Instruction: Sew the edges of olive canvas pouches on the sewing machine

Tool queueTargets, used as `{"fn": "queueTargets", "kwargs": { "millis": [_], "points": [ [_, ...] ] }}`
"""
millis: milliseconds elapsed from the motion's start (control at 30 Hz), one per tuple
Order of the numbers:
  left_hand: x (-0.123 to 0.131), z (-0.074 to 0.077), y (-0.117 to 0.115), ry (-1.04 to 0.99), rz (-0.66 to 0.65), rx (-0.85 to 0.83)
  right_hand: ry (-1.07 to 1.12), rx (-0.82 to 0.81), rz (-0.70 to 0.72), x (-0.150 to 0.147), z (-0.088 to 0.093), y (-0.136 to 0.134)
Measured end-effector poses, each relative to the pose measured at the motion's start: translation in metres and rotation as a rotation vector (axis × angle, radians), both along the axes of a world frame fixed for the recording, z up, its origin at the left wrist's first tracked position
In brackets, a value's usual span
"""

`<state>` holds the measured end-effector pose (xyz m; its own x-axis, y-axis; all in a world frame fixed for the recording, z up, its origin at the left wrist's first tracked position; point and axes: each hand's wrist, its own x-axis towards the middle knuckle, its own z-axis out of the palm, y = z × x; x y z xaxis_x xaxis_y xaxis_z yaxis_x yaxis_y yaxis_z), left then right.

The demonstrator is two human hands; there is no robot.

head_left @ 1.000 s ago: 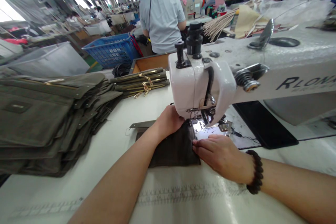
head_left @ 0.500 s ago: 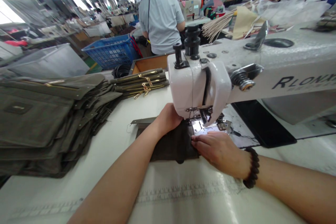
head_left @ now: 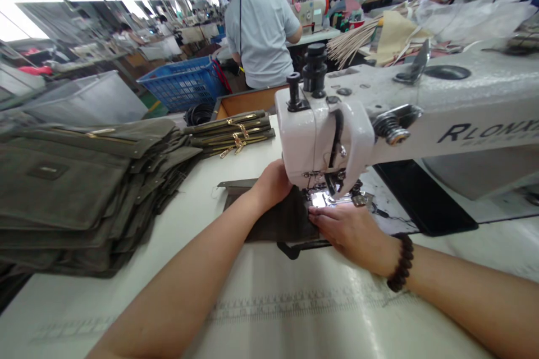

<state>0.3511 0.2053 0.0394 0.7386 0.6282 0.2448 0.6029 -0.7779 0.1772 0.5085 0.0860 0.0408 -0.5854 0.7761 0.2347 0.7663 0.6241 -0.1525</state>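
Now | dark olive fabric point(head_left: 282, 223), flat | right hand point(head_left: 346, 231) grip spread | left hand point(head_left: 272, 185) grip: cannot tell

A dark olive-brown rectangular fabric panel point(head_left: 275, 223) is laid flat on the white table point(head_left: 295, 303), with its right edge positioned beneath the white sewing machine head point(head_left: 320, 140). A dark loop point(head_left: 289, 250) is seen protruding from its near edge.
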Motion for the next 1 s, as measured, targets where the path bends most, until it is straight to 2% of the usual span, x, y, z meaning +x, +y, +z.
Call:
{"fn": "queueTargets", "kwargs": {
  "millis": [167,267,367,467,567,633,733,800,933,1000],
  "points": [
    [-0.019,0.022,-0.045,-0.013,0.055,-0.001,0.073,-0.226,0.075,0.034,0.025,0.010],
    [-0.028,0.028,-0.074,-0.018,-0.093,-0.095,0.063,-0.283,0.162,0.059,0.042,0.018],
    [-0.030,0.022,-0.090,-0.025,-0.167,-0.124,0.036,-0.284,0.178,0.068,0.048,0.023],
    [-0.027,0.017,-0.093,-0.043,-0.185,-0.137,0.021,-0.320,0.156,0.061,0.043,0.024],
    [-0.025,0.020,-0.087,-0.096,-0.177,-0.240,0.036,-0.242,-0.028,0.044,0.029,0.024],
    [-0.025,0.025,-0.081,-0.141,-0.099,-0.371,0.028,-0.120,-0.187,0.033,0.019,0.023],
    [-0.026,0.029,-0.073,-0.204,0.089,-0.569,-0.030,0.087,-0.249,0.024,0.009,0.018],
    [-0.027,0.028,-0.072,-0.258,0.161,-0.631,-0.077,0.203,-0.127,0.023,0.008,0.012],
    [-0.027,0.022,-0.078,-0.355,0.136,-0.574,-0.143,0.360,0.254,0.022,0.011,-0.003],
    [-0.027,0.020,-0.082,-0.390,0.115,-0.516,-0.157,0.412,0.308,0.019,0.012,-0.007]
  ]
}}
